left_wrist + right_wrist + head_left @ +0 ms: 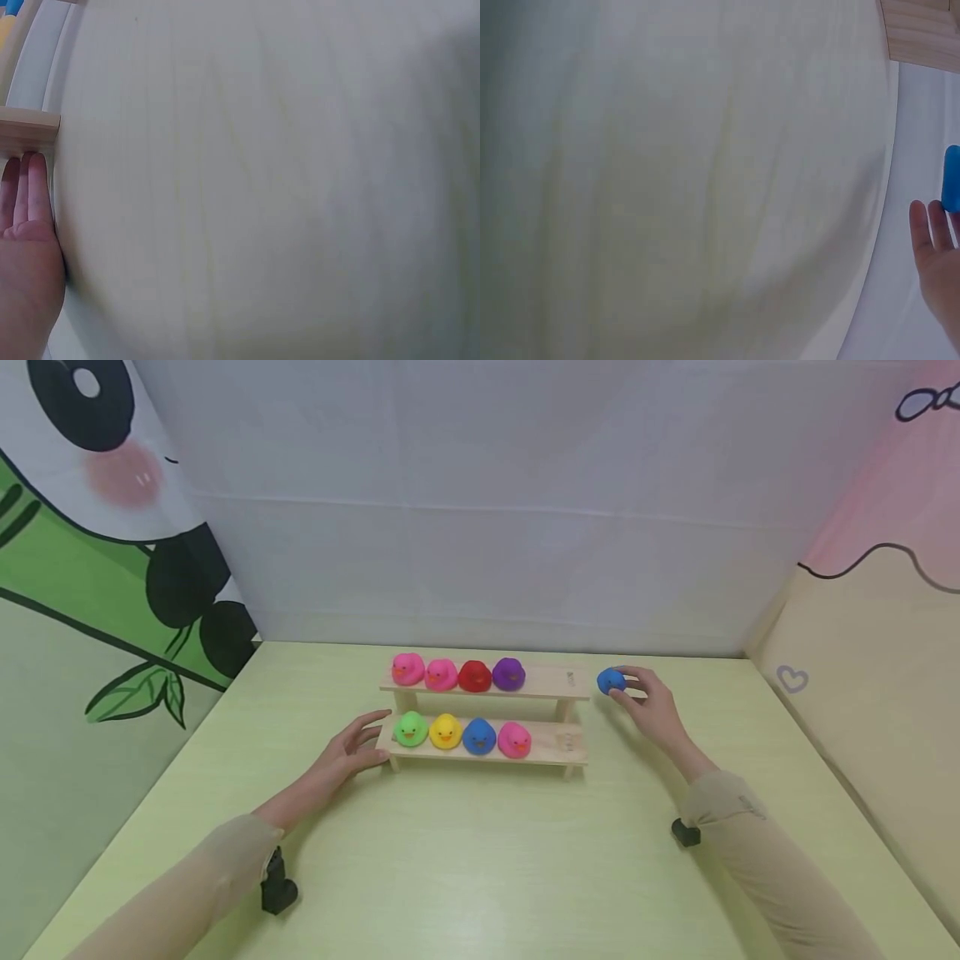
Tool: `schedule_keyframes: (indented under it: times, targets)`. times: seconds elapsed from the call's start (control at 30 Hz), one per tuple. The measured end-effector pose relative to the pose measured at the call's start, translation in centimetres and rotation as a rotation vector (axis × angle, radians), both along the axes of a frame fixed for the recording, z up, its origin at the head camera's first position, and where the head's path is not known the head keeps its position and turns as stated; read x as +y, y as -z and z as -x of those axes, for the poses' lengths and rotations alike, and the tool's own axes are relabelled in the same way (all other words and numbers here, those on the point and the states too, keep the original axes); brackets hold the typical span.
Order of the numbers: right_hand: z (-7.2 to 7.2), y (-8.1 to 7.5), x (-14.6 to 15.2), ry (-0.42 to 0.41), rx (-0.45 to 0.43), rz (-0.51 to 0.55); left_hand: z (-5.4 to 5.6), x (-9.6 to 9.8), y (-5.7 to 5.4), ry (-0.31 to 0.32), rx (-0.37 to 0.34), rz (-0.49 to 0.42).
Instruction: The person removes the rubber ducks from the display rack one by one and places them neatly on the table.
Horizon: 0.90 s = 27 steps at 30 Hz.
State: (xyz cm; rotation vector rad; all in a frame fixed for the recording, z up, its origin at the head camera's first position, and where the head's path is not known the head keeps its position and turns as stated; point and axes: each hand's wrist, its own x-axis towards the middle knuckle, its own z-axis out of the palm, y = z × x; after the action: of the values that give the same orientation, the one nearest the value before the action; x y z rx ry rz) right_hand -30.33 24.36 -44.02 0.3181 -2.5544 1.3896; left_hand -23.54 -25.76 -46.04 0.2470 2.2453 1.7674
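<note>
A blue rubber duck is pinched between the thumb and fingers of my right hand, in the air to the right of a two-tier wooden stand. In the right wrist view, only an edge of this blue duck shows above the fingers. My left hand touches the left end of the stand's lower shelf, its fingers fairly straight. The upper shelf carries two pink ducks, a red duck and a purple duck. Below sit a green duck, a yellow duck, another blue duck and a pink duck.
The stand is on a pale wood-grain table. Behind it hangs a white cloth; printed cartoon panels line the left and right sides. Dark devices hang below both sleeves, including one at the left cuff.
</note>
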Motion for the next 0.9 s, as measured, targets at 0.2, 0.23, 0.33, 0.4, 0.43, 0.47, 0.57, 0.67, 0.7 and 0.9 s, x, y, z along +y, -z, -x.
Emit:
schedule_keyframes:
  times: [0.2, 0.23, 0.33, 0.4, 0.43, 0.47, 0.57, 0.67, 0.7, 0.9]
  targets:
    - [0.2, 0.6, 0.3, -0.056, -0.034, -0.035, 0.0, 0.0, 0.0, -0.008, 0.001, 0.000]
    - [0.2, 0.7, 0.3, -0.071, -0.040, -0.041, 0.0, 0.0, -0.1, -0.009, -0.001, 0.002]
    - [0.2, 0.9, 0.4, -0.111, -0.058, -0.060, -0.1, 0.1, -0.2, -0.010, -0.006, 0.006]
    - [0.1, 1.0, 0.5, -0.137, -0.064, -0.075, -0.1, 0.1, -0.3, -0.011, -0.009, 0.009]
    - [0.0, 1.1, 0.5, -0.146, -0.068, -0.081, -0.1, 0.1, -0.3, -0.012, -0.010, 0.010]
    - [0.0, 1.1, 0.5, -0.153, -0.070, -0.088, -0.1, 0.2, -0.3, -0.015, -0.013, 0.010]
    - [0.0, 1.3, 0.7, -0.166, -0.076, -0.106, -0.1, 0.1, -0.2, -0.014, -0.009, 0.010]
    - [0.1, 1.5, 0.8, -0.172, -0.090, -0.117, 0.0, 0.1, -0.2, -0.012, -0.005, 0.008]
    - [0.2, 1.5, 0.9, -0.173, -0.093, -0.120, 0.0, 0.1, -0.1, -0.010, -0.005, 0.006]
    - [0.2, 1.5, 1.1, -0.174, -0.086, -0.174, 0.1, 0.0, 0.0, -0.008, -0.013, 0.004]
